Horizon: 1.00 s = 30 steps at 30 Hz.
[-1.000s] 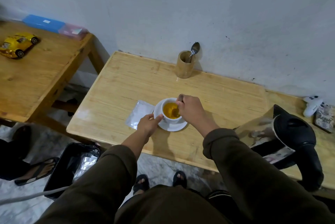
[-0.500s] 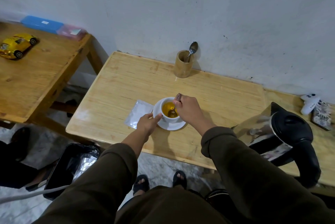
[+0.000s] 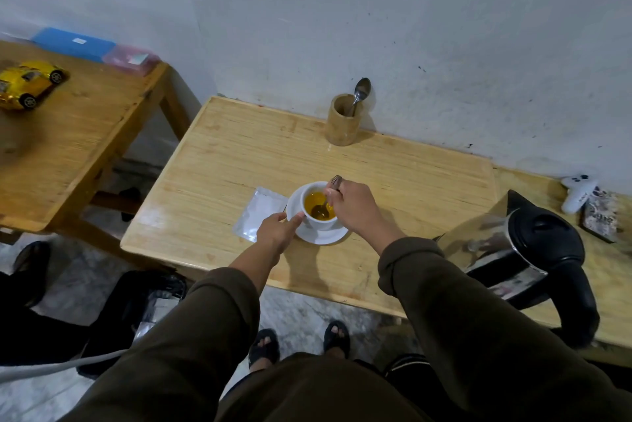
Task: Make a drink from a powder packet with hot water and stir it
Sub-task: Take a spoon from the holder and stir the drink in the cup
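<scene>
A white cup (image 3: 314, 220) full of yellow-orange drink stands on a white saucer (image 3: 319, 237) in the middle of the light wooden table (image 3: 239, 155). My right hand (image 3: 355, 209) pinches a metal spoon (image 3: 323, 204) whose bowl is sunk in the drink; its handle end sticks up behind my fingers. My left hand (image 3: 275, 228) steadies the saucer and cup at their left side, thumb against the cup. A silvery packet (image 3: 258, 213) lies flat just left of the saucer, partly under my left hand.
A steel kettle with black lid and handle (image 3: 533, 257) stands at the right. A wooden holder with a second spoon (image 3: 343, 121) is by the wall. A second table (image 3: 68, 134) with a yellow toy car (image 3: 29, 83) is left. A black bin (image 3: 150, 298) sits on the floor.
The spoon has circled in the cup, its bowl shifting within the drink. My left hand has stayed at the saucer. The camera has moved slightly.
</scene>
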{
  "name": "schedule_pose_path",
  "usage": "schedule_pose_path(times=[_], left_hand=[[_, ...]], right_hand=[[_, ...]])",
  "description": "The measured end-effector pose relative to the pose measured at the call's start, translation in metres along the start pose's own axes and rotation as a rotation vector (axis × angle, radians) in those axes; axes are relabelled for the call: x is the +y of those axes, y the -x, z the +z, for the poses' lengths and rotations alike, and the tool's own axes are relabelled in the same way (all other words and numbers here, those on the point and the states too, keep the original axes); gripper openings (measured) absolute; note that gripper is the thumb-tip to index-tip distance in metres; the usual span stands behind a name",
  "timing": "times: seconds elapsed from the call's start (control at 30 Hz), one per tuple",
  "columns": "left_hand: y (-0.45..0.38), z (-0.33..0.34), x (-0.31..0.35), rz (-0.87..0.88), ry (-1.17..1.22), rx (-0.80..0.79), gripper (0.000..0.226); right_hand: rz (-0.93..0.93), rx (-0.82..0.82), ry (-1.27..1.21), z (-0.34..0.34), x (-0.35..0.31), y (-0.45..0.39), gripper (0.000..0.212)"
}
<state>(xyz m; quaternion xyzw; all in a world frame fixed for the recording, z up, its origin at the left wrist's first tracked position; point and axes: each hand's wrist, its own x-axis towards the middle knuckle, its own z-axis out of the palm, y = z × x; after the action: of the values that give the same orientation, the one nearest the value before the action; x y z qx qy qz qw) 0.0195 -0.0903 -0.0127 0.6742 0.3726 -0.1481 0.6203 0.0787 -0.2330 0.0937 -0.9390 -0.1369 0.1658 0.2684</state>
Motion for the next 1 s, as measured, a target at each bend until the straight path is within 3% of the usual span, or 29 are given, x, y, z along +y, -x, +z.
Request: schedule_pose_path(times=[0.2,0.33,0.53,0.73,0.87,1.0], left_hand=[[0.0015,-0.0024,0.0002,-0.021,0.003,0.007,0.08],[0.0035,-0.0021,0.0004,-0.012,0.001,0.012,0.075],[0.004,0.0002,0.0023,-0.013,-0.007,0.024,0.069],[0.0029,-0.0007,0.0007,-0.001,-0.001,0.03,0.074],[0.0021,-0.0008,0.0006,-0.013,-0.008,0.024,0.074],[0.0002,-0.0026,-0.0022,-0.01,0.011,0.02,0.091]], right_hand=[[-0.026,0.069,0.17,0.0037,0.0041,-0.0024,0.025],[-0.016,0.06,0.008,0.0046,0.0003,0.0007,0.027],[-0.035,-0.016,0.058,-0.0024,-0.0004,-0.0008,0.029],[-0.036,0.059,0.121,-0.002,0.002,-0.0033,0.026],[-0.058,-0.013,0.018,-0.0002,0.0006,-0.0028,0.026],[-0.061,-0.062,0.009,-0.0028,0.0048,-0.0063,0.029]])
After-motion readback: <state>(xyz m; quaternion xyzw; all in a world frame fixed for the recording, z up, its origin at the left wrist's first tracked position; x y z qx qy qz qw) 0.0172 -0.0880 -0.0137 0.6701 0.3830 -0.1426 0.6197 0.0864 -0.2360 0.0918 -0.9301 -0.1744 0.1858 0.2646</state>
